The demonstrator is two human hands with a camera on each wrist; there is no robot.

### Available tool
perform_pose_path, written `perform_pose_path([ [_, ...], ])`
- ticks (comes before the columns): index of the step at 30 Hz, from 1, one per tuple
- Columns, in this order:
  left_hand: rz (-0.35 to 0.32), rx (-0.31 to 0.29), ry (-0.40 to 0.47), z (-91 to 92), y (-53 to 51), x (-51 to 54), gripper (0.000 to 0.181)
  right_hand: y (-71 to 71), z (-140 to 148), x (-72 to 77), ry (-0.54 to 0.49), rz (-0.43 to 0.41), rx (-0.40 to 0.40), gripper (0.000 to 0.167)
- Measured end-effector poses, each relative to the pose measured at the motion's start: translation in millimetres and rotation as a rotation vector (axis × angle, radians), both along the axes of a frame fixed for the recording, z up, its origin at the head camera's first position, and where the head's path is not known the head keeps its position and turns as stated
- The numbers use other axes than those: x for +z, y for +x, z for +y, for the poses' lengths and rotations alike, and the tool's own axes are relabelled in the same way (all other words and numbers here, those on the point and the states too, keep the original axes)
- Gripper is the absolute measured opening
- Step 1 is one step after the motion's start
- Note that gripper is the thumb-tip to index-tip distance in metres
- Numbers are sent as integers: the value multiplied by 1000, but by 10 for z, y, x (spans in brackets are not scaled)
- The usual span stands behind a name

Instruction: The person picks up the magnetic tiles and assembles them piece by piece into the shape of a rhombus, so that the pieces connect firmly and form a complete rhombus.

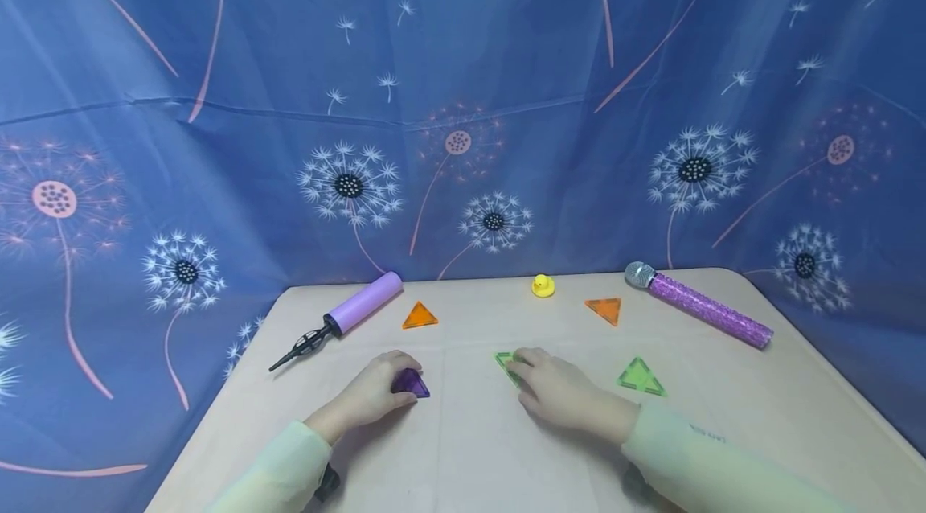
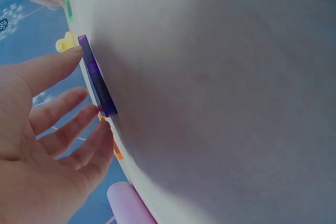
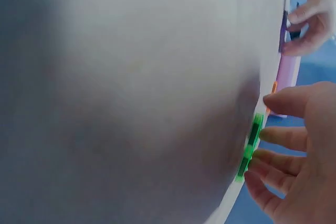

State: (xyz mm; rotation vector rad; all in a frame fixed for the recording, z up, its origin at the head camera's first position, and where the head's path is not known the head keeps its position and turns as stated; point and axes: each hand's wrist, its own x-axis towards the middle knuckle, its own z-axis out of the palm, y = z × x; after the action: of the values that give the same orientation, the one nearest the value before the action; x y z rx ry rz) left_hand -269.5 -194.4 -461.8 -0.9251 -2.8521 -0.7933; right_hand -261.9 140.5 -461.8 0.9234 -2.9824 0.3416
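A purple triangular magnetic tile (image 1: 410, 383) lies on the table at the left hand (image 1: 374, 391). The thumb (image 2: 58, 69) touches one end of this tile, and the curved fingers reach round toward its other end, so the hand holds it loosely. To the right, a green triangular magnetic tile (image 3: 250, 148) lies under the fingertips of the right hand (image 1: 564, 392). Those fingers touch the tile's edge, while the thumb stands apart from it. Part of the green tile is hidden by the hand in the head view.
Another green triangle tile (image 1: 641, 377) lies right of the right hand. Farther back are two orange triangle tiles (image 1: 420, 316), a yellow rubber duck (image 1: 542, 286), a purple hand pump (image 1: 365, 304) and a glittery purple microphone (image 1: 705, 308). A blue dandelion-print cloth (image 1: 564, 199) hangs behind the table.
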Motion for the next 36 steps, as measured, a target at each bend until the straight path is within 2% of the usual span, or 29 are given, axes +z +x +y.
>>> perform_pose_path([
  [3, -25, 66, 38, 13, 11, 8, 44, -59, 5, 0, -96, -36, -46, 44],
  [7, -65, 144, 52, 30, 9, 28, 51, -144, 13, -18, -185, -64, -156, 49],
  [11, -103, 185, 34, 44, -14, 37, 56, -217, 30, -48, -249, -116, -277, 62],
  [14, -134, 210, 30, 61, -34, 41, 58, -251, 49, -63, -265, -145, -328, 70],
  [24, -172, 257, 21, 154, -82, 84, 49, -256, 67, -50, -243, -136, -350, 73],
  [30, -151, 234, 20, 279, -120, 100, 51, -249, 42, -69, -237, -135, -358, 71],
  [36, -149, 214, 37, 429, -196, 52, 57, -236, 24, -80, -237, -150, -353, 70],
])
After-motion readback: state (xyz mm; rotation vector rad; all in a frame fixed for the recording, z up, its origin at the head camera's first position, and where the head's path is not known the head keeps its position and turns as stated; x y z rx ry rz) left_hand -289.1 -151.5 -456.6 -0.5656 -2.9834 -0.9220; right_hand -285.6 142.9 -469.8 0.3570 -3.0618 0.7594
